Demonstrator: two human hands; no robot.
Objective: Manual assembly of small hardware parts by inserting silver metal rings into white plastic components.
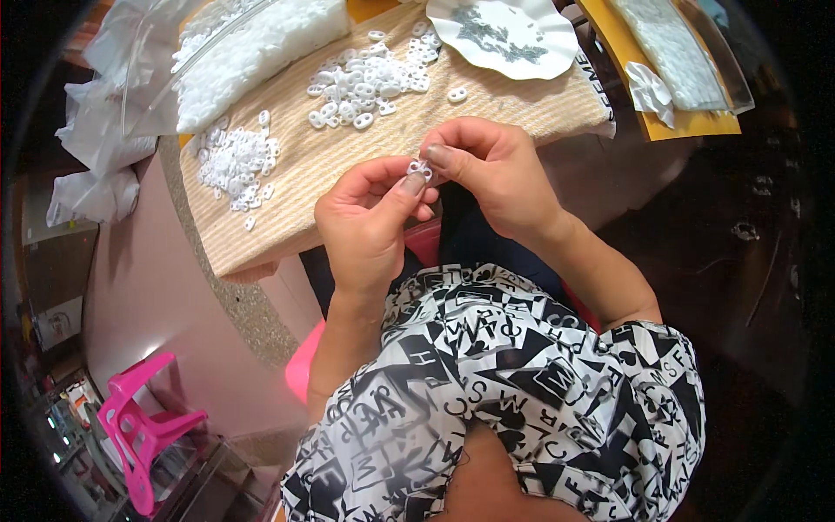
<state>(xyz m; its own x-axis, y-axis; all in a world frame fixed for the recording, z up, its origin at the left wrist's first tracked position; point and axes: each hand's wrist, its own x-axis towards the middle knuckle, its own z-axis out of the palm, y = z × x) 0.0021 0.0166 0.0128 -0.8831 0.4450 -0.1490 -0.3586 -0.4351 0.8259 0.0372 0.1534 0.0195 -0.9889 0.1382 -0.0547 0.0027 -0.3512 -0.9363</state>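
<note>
A small white holed piece is held by the left hand, pinched between its thumb and fingers, above the near edge of the cloth-covered bench. It is placed at these fingertips, toward the right hand, whose thumb and forefinger are closed just beside it, at the upper right; what they grip, and the piece's long axis, cannot be told

One head-worn fisheye camera looks steeply down, close above the left hand and right hand.
</note>
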